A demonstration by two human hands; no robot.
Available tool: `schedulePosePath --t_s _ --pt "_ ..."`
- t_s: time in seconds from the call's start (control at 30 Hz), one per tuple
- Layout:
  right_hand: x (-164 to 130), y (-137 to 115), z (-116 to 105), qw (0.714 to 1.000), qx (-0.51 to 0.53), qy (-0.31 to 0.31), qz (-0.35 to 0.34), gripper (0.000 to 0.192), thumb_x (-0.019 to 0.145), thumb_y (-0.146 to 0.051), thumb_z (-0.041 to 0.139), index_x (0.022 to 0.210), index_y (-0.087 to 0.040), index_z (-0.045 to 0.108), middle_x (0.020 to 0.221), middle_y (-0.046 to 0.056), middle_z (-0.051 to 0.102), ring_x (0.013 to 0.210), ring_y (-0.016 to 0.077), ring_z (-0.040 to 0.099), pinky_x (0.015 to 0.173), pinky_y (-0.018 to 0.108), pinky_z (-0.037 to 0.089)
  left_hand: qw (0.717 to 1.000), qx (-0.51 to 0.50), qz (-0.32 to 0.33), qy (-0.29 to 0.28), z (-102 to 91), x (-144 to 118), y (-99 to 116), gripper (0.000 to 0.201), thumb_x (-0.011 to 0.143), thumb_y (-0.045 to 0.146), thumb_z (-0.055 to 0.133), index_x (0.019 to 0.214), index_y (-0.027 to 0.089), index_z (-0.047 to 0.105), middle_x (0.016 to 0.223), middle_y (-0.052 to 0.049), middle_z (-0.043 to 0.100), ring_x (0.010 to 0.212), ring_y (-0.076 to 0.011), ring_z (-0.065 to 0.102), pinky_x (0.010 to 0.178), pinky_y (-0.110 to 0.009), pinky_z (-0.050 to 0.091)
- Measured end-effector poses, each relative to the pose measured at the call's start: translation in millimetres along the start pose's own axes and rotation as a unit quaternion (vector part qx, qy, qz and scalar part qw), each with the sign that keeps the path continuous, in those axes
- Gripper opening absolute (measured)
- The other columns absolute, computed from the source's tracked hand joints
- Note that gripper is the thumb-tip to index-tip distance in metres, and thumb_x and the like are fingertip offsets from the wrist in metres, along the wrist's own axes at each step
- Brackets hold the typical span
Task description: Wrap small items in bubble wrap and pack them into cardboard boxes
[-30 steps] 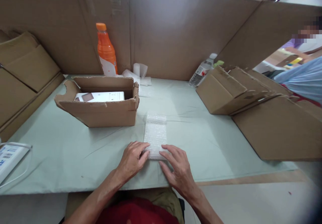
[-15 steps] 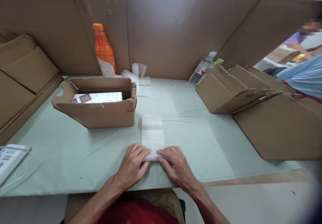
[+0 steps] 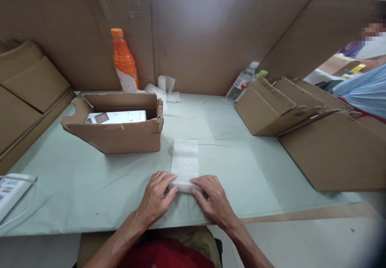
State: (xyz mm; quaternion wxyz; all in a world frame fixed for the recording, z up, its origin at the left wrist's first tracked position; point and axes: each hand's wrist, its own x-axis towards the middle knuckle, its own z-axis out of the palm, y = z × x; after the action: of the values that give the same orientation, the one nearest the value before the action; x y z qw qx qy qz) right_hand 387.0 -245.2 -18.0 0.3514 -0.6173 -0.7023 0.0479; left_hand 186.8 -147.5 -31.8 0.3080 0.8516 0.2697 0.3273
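A strip of clear bubble wrap [image 3: 185, 161] lies on the table in front of me, its near end rolled or folded into a thick edge. My left hand [image 3: 158, 193] pinches the left end of that edge between thumb and fingers. At the right end, my right hand [image 3: 211, 195] grips it the same way. Whether anything is inside the roll cannot be made out. Beyond my left hand stands an open cardboard box [image 3: 132, 139] with a white printed box [image 3: 120, 117] in it.
An orange bottle [image 3: 124, 61] and crumpled bubble wrap [image 3: 164, 89] are at the back by a cardboard wall. A clear bottle [image 3: 243, 83] leans near cardboard boxes [image 3: 325, 151] on the right. At left are a white device with a cable [image 3: 15, 189] and cardboard [image 3: 33, 87]. Another person [image 3: 364, 87] is far right.
The bubble wrap strip has shifted slightly to the right and straightened. My left hand's fingers have moved a little left and parted somewhat; my right hand has barely moved.
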Motion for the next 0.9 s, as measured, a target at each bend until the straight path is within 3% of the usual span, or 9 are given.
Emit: schedulePosePath --t_s 0.13,0.23,0.37,0.47,0.57,0.9 --pt "-2 -2 -2 0.999 -0.033 0.026 -0.007 0.028 0.093 -0.021 0.058 0.121 -0.022 0.06 0.113 0.01 0.069 0.104 0.025 0.064 0.088 0.042 0.05 0.999 0.031 -0.001 0.005 2.5 4 -5 0.018 0.096 0.02 0.053 0.108 0.015 0.065 0.086 -0.006 0.07 0.082 -0.0209 0.06 0.074 -0.034 0.047" --pt "-4 -2 0 0.997 -0.07 -0.007 -0.023 0.03 0.092 -0.02 0.059 0.122 -0.021 0.06 0.128 0.013 0.064 0.116 0.0283 0.058 0.094 0.046 0.047 0.997 0.076 0.002 -0.015 4.6 9 -5 0.017 0.096 0.019 0.053 0.104 0.017 0.067 0.086 -0.006 0.07 0.081 -0.0218 0.06 0.074 -0.036 0.046" --pt "-2 0 5 0.996 -0.065 -0.045 -0.031 0.024 0.094 -0.015 0.058 0.117 -0.021 0.061 0.117 0.01 0.069 0.107 0.0266 0.061 0.09 0.045 0.046 0.993 0.114 -0.003 -0.007 4.2 12 -1 0.018 0.095 0.021 0.053 0.106 0.018 0.067 0.093 -0.008 0.068 0.087 -0.0241 0.06 0.079 -0.039 0.047" --pt "2 2 5 0.999 -0.024 -0.023 -0.015 0.021 0.096 -0.015 0.055 0.115 -0.021 0.062 0.106 0.008 0.073 0.098 0.0244 0.064 0.086 0.042 0.047 0.997 0.078 0.022 0.01 1.0 8 2 0.025 0.092 0.025 0.06 0.115 0.017 0.064 0.108 -0.011 0.066 0.099 -0.0257 0.06 0.087 -0.04 0.048" --pt "4 -1 1 0.999 0.029 -0.039 0.008 0.018 0.097 -0.019 0.056 0.112 -0.022 0.064 0.097 0.005 0.074 0.089 0.022 0.066 0.081 0.039 0.049 0.998 0.042 0.047 -0.007 -1.5 3 3 0.024 0.091 0.022 0.06 0.114 0.017 0.063 0.105 -0.009 0.068 0.1 -0.0248 0.059 0.089 -0.04 0.047" --pt "7 -2 -5 0.993 0.039 -0.1 0.05 0.027 0.097 -0.033 0.058 0.12 -0.022 0.067 0.114 0.01 0.074 0.106 0.0256 0.067 0.092 0.043 0.051 0.998 0.038 0.007 -0.057 -1.3 6 1 0.019 0.095 0.021 0.053 0.106 0.016 0.067 0.09 -0.007 0.069 0.089 -0.0232 0.056 0.08 -0.038 0.044"
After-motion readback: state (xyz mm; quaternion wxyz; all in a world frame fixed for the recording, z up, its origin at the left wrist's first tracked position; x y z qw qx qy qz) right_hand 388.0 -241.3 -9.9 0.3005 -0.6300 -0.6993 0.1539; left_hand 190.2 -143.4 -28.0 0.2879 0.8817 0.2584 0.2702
